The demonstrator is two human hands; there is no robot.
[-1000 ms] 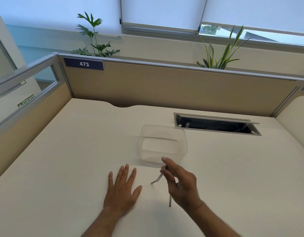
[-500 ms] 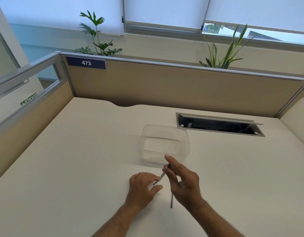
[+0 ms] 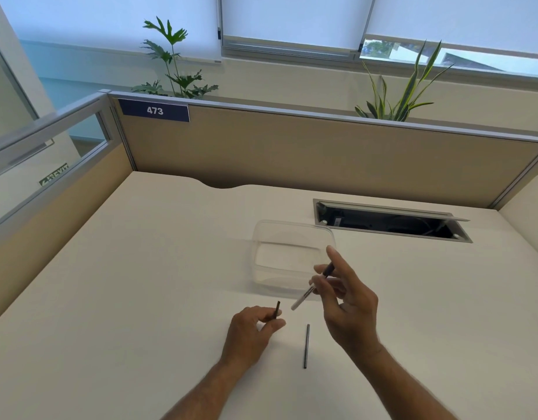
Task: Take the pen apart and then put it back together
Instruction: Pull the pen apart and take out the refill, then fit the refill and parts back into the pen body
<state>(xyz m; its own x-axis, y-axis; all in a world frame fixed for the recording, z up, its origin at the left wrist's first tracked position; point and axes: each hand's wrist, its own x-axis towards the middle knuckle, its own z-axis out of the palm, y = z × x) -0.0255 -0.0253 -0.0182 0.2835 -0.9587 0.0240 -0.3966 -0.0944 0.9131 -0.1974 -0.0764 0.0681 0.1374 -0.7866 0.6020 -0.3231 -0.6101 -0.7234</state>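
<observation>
My right hand [image 3: 348, 301] holds the white pen barrel [image 3: 304, 297] above the desk, tilted, its dark end up between my fingers and its open end pointing down-left. My left hand [image 3: 251, 328] pinches a short dark pen piece [image 3: 277, 310], held nearly upright just left of the barrel's lower end. The two parts are apart by a small gap. A thin dark rod [image 3: 306, 346], probably the refill, lies on the desk between my forearms.
A clear plastic container [image 3: 292, 256] stands just behind my hands. A cable hatch [image 3: 389, 221] is open at the back right of the cream desk [image 3: 140, 283]. Beige partition walls close the back and left sides.
My left hand came in from flat on the desk, took hold of the barrel's lower end and pulled a short dark piece off. My right hand lifted the barrel slightly.
</observation>
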